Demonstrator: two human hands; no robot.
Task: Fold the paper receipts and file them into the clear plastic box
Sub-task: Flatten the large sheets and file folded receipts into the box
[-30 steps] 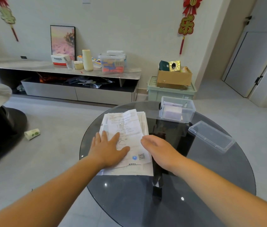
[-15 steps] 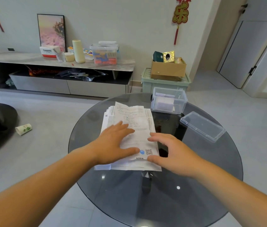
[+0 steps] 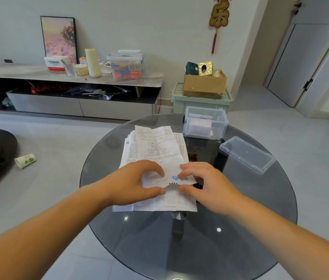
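Pinching top receipt (image 3: 157, 150) near edge: left hand (image 3: 131, 183), right hand (image 3: 206, 183).

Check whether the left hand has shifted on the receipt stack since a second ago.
Yes. The left hand went from lying flat on the receipt stack to pinching the top receipt's near edge, fingertips nearer the right hand.

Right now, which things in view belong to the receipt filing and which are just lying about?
In the job: top receipt, pinched by left hand and right hand; receipt stack; clear plastic box; its lid.

Lying about: cardboard box, green crate, framed picture, paper roll on floor.
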